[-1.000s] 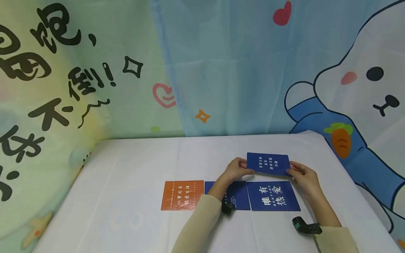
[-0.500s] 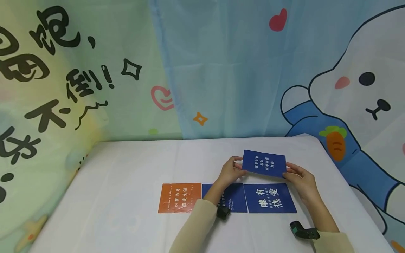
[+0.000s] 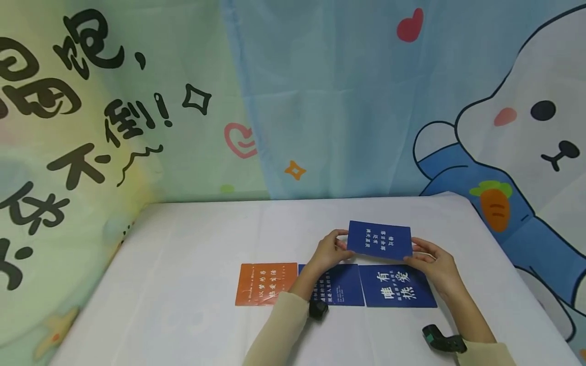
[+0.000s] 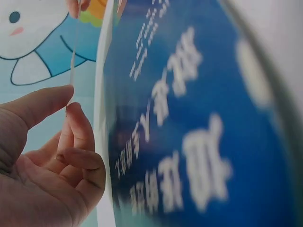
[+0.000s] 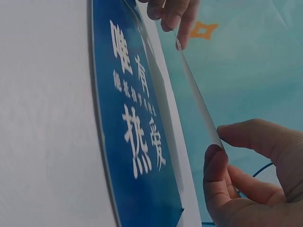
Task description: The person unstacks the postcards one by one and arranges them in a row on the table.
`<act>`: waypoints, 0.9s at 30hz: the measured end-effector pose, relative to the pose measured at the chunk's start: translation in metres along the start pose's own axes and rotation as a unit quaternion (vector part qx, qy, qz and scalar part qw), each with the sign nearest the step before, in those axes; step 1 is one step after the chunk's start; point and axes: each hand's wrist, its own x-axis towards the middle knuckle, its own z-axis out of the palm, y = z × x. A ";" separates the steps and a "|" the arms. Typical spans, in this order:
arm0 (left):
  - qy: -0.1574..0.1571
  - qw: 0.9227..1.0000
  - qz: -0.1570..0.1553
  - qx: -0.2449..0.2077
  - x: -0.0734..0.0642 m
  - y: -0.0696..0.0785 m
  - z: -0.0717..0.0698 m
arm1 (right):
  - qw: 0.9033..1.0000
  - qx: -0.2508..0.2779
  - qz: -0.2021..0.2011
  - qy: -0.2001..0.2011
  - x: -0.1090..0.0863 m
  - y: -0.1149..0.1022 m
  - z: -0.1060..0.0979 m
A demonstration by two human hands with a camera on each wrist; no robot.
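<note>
Both hands hold up a blue card [image 3: 380,240] with white characters, above the far side of a row of cards. The left hand [image 3: 330,250] pinches its left end between thumb and fingers. At the right end, the right hand [image 3: 435,265] pinches it in the same way. Edge-on, the held card [image 5: 199,99] looks like a thin strip in the right wrist view. Below lie an orange card [image 3: 263,283], a blue card [image 3: 343,287] partly hidden by the left forearm, and another blue card [image 3: 397,286] with larger characters.
The cards lie on a white-covered table [image 3: 183,274]. Behind it hangs a printed cloth backdrop [image 3: 320,101] with a cartoon animal, carrot and large characters. Black devices [image 3: 443,339] are worn on the wrists.
The held card has shifted slightly left and a little nearer, with its right end dipping lower. Both hands keep their pinch on it. The cards on the table stay in place.
</note>
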 end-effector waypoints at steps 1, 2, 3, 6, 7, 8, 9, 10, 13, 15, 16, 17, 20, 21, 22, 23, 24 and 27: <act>-0.002 1.000 0.002 0.003 -0.001 -0.001 -0.001 | 1.000 -0.003 0.000 -0.004 -0.001 -0.001 0.001; -0.004 1.000 0.004 0.005 -0.003 -0.001 -0.003 | 1.000 -0.004 -0.001 -0.007 -0.001 -0.001 0.001; -0.006 1.000 0.006 0.007 -0.004 -0.002 -0.005 | 1.000 -0.005 -0.001 -0.011 -0.002 -0.002 0.002; -0.007 1.000 0.013 0.015 -0.008 -0.003 -0.010 | 1.000 -0.001 -0.004 -0.019 -0.004 -0.004 0.005; -0.007 1.000 0.016 0.017 -0.009 -0.003 -0.011 | 1.000 0.000 -0.006 -0.021 -0.004 -0.005 0.006; -0.006 1.000 0.019 0.020 -0.010 -0.003 -0.013 | 1.000 0.002 -0.008 -0.024 -0.004 -0.006 0.007; -0.005 1.000 0.021 0.022 -0.011 -0.004 -0.015 | 1.000 0.003 -0.009 -0.025 -0.005 -0.007 0.008; -0.004 0.999 0.023 0.023 -0.012 -0.003 -0.016 | 1.000 0.006 -0.012 -0.026 -0.005 -0.008 0.009; -0.001 0.999 0.025 0.022 -0.015 -0.003 -0.022 | 0.999 0.014 -0.018 -0.030 -0.007 -0.011 0.013; 0.001 0.999 0.025 0.021 -0.019 -0.003 -0.026 | 0.999 0.019 -0.023 -0.031 -0.008 -0.013 0.016; 0.003 0.999 0.025 0.021 -0.021 -0.003 -0.028 | 0.999 0.022 -0.025 -0.032 -0.008 -0.015 0.018; 0.005 0.999 0.027 0.022 -0.023 -0.004 -0.030 | 0.999 0.026 -0.028 -0.032 -0.009 -0.016 0.019; 0.010 0.999 0.029 0.027 -0.028 -0.007 -0.035 | 0.998 0.028 -0.036 -0.033 -0.009 -0.018 0.024; 0.012 0.999 0.029 0.029 -0.030 -0.008 -0.037 | 0.998 0.029 -0.039 -0.033 -0.009 -0.019 0.025; 0.014 0.999 0.030 0.031 -0.031 -0.008 -0.038 | 0.998 0.031 -0.037 -0.030 -0.010 -0.020 0.027; 0.015 0.999 0.029 0.033 -0.032 -0.009 -0.040 | 0.998 0.032 -0.035 -0.028 -0.010 -0.021 0.029; 0.016 0.999 0.028 0.035 -0.033 -0.010 -0.041 | 0.998 0.030 -0.036 -0.029 -0.010 -0.021 0.030; 0.018 0.999 0.031 0.038 -0.037 -0.010 -0.045 | 0.998 0.027 -0.035 -0.035 -0.012 -0.024 0.032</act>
